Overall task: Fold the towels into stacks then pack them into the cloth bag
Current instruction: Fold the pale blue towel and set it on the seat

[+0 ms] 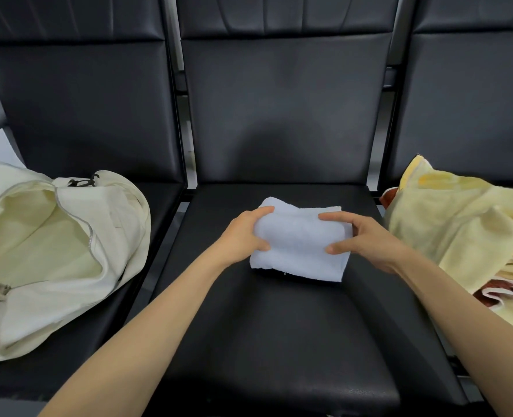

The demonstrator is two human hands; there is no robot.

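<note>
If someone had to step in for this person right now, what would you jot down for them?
Left hand and right hand: each grips one side of the folded white towel, which sits on the middle seat.
Cloth bag: on the left seat, mouth open; no towel can be seen inside.
Yellow towels: a loose, unfolded heap on the right seat, with a reddish-brown cloth showing beneath.
Done: white towel folded.
Left: fold the heap, stack, pack everything into the bag.
</note>
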